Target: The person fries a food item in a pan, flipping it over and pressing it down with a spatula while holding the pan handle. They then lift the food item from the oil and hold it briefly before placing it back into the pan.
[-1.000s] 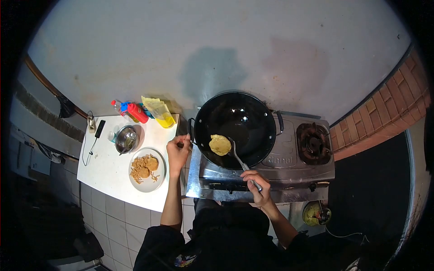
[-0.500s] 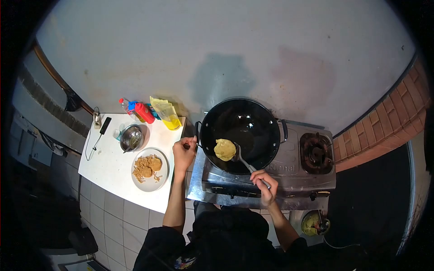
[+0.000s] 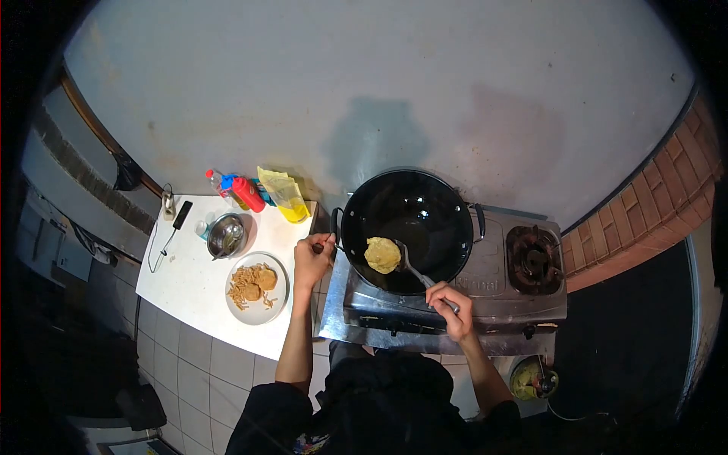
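Observation:
My right hand (image 3: 452, 309) is closed around the handle of a metal spatula (image 3: 415, 273), which reaches down into the black wok (image 3: 432, 189). The spatula's head is partly hidden under or behind a round yellow patty (image 3: 382, 255) at the wok's lower left side. Just outside the wok's left loop handle is my left hand (image 3: 312, 262). Its fingers are curled together around something dark and thin, too small to make out. Shiny oil lies in the bottom of the wok, which sits on the left burner of a steel gas stove (image 3: 485, 303).
To the left stands a white table (image 3: 189, 303). It bears a plate (image 3: 282, 303) of browned patties and strips, a metal bowl (image 3: 227, 236), a red bottle (image 3: 249, 195) and a yellow pouch (image 3: 287, 197). A bare burner (image 3: 534, 259) is at right, beside a brick ledge (image 3: 637, 220).
The whole view has shifted slightly, moving everything a little right and down. Both hands keep their grips, and the patty stays beside the spatula in the wok.

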`<control>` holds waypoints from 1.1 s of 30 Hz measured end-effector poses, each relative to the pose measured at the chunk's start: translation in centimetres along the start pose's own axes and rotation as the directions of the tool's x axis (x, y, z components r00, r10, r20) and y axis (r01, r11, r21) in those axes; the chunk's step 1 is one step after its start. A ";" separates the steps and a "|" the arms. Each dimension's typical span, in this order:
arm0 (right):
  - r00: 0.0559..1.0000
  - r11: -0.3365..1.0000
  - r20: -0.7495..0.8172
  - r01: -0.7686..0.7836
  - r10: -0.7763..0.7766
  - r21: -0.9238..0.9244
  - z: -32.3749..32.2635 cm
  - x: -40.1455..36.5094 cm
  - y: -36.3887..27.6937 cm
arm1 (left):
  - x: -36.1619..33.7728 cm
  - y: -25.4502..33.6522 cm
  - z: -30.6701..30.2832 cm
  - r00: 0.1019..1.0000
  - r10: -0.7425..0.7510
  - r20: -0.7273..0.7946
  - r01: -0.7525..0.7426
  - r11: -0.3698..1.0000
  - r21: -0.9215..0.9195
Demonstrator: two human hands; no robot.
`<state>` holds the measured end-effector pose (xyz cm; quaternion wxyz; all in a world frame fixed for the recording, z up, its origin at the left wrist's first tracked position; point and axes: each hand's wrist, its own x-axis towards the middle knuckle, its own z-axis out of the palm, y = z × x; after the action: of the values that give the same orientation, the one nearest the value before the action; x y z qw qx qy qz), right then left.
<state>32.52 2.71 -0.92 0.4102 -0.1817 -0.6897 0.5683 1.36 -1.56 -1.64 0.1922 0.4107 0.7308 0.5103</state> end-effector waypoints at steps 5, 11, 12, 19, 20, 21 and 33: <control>0.993 0.989 -0.039 0.108 -0.112 -0.103 1.2 -1.1 0.2 | 0.4 -0.5 0.1 1.000 0.014 0.000 -0.014 1.000 0.024; 0.989 0.982 -0.066 0.123 -0.133 -0.144 1.8 -2.1 0.8 | 1.0 -0.9 0.2 0.995 0.091 -0.039 -0.088 0.993 0.073; 0.990 0.985 -0.061 0.122 -0.131 -0.125 1.8 -2.1 0.9 | 1.1 -1.0 0.3 0.995 0.094 -0.031 -0.092 0.993 0.071; 0.990 0.991 -0.062 0.121 -0.124 -0.048 1.9 -1.6 1.2 | 0.8 -0.9 0.6 0.990 0.117 -0.075 -0.115 0.993 0.033; 0.991 0.992 -0.057 0.121 -0.124 -0.046 1.8 -1.5 1.3 | 0.7 -0.9 0.6 0.991 0.110 -0.070 -0.110 0.994 0.008; 0.990 0.990 -0.051 0.132 -0.135 -0.046 1.8 -1.5 1.4 | 0.7 -0.9 0.6 0.991 0.109 -0.072 -0.108 0.994 0.009; 0.992 0.992 -0.095 0.087 -0.078 0.095 1.4 -2.0 3.1 | 0.7 -1.4 0.7 0.986 0.148 -0.081 -0.147 0.989 0.019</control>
<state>31.95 1.31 -4.53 0.4728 -0.1582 -0.6484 0.5753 0.88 -0.73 -3.07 0.1210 0.4433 0.7091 0.5348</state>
